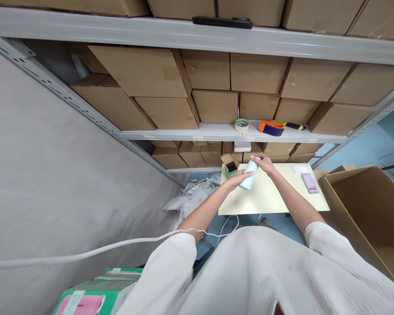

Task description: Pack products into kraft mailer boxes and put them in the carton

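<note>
A pale blue cylindrical bottle [248, 176] is held tilted above the cream table [269, 199], its upper end leaning to the right. My left hand [239, 178] grips its lower left side, with the thumb lying along the surface. The fingers of my right hand [263, 162] are at the bottle's top end. Just behind my left hand, a small green and brown box [230, 166] stands on the table with its flaps up.
Shelves of brown cartons [215, 106] rise behind the table. A tape roll [241, 125] and an orange and blue tape dispenser [272, 127] lie on one shelf. At the right is a large open carton [364, 210]; a white cable [118, 245] crosses at left.
</note>
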